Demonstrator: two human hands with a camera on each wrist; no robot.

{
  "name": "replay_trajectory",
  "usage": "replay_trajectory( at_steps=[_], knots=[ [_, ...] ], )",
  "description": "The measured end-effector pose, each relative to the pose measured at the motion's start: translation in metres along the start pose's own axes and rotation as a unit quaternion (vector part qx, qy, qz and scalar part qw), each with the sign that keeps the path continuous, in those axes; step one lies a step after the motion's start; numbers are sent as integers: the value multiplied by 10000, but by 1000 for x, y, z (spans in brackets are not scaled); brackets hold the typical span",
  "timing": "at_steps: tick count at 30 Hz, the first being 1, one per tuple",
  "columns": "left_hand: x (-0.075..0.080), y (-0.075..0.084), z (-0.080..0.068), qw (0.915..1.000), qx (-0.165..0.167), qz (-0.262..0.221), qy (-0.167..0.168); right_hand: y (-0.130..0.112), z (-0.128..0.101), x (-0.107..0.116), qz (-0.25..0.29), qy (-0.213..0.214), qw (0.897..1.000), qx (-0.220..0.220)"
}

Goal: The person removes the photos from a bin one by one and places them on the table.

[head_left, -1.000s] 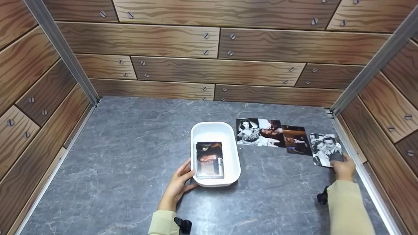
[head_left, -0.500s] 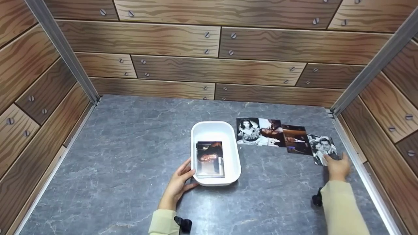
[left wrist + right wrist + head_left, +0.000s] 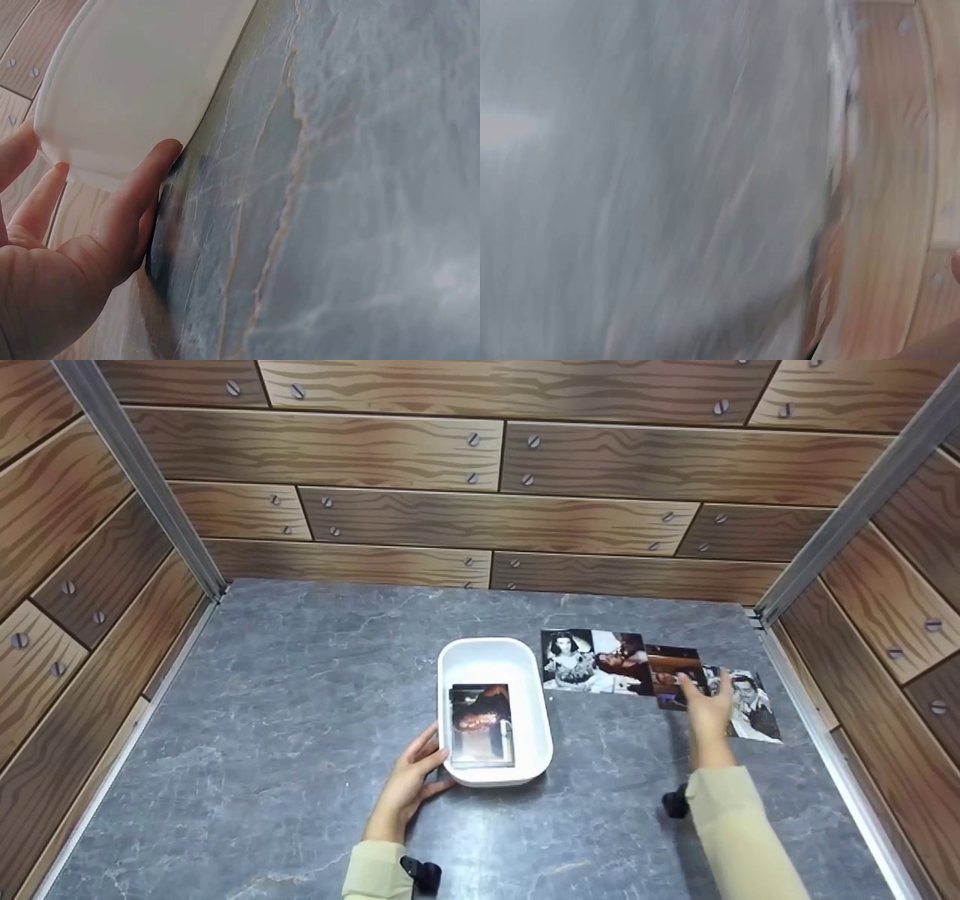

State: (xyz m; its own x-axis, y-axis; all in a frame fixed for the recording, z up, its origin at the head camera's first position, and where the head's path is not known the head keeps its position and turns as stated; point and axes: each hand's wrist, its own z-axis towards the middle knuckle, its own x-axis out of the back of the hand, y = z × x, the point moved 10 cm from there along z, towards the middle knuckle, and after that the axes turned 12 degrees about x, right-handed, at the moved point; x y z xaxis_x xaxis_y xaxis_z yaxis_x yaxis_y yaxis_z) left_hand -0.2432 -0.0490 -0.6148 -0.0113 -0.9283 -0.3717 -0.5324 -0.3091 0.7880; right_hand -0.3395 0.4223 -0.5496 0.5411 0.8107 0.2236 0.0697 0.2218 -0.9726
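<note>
In the head view a white plastic container [image 3: 531, 720] stands mid-table with a stack of photos [image 3: 481, 727] inside. My left hand [image 3: 409, 781] touches its near left side, fingers spread along the wall; the left wrist view shows the fingertips against the white wall [image 3: 142, 82]. My right hand [image 3: 709, 712], empty with thumb and fingers apart, is over a colour photo [image 3: 664, 660] and the left part of a black-and-white photo of a couple [image 3: 754, 709]. Further left lie a colour photo [image 3: 622, 664] and a black-and-white photo of a seated figure [image 3: 568, 660].
The grey marbled tabletop [image 3: 300, 697] is bounded by wood-patterned walls [image 3: 375, 517] and metal corner posts [image 3: 832, 525]. A metal strip [image 3: 862, 802] follows its right edge. The right wrist view is blurred, with tabletop [image 3: 667, 150] and wall [image 3: 889, 187].
My right hand released the black-and-white couple photo at the right end of the row, then lifted off it and moved left. The left hand and container have not moved.
</note>
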Motion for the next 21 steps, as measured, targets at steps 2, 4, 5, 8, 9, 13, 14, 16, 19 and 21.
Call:
replay_trajectory(
  at_steps=[2, 4, 5, 8, 9, 13, 14, 16, 19, 21],
  knots=[
    [0, 0, 0, 10000, -11, -11, 9, -12, -9, -20, 306, -152, 9994, 111],
    [0, 0, 1, 10000, -50, 12, -3, -23, -19, -40, 542, -330, 9977, 221],
    [0, 1, 1, 10000, -56, 3, -9, -29, -24, -50, 718, -413, 9962, 252],
    [0, 1, 1, 10000, -54, 6, -22, -45, -44, -83, 1009, -747, 9917, 258],
    [0, 1, 1, 10000, -45, 4, -18, -50, -52, -94, 1046, -900, 9901, 256],
    [0, 2, 1, 10000, -51, -9, -17, -68, -90, -140, 869, -1547, 9835, 353],
    [0, 3, 0, 10000, -63, -4, -20, -71, -100, -151, 867, -1699, 9808, 407],
    [0, 3, 0, 10000, -65, -1, -34, -78, -121, -171, 908, -1971, 9746, 550],
    [0, 2, -1, 10000, -58, 11, -48, -83, -149, -195, 1057, -2259, 9660, 679],
    [0, 1, -1, 10000, -48, 7, -34, -82, -165, -208, 1109, -2489, 9594, 735]
  ],
)
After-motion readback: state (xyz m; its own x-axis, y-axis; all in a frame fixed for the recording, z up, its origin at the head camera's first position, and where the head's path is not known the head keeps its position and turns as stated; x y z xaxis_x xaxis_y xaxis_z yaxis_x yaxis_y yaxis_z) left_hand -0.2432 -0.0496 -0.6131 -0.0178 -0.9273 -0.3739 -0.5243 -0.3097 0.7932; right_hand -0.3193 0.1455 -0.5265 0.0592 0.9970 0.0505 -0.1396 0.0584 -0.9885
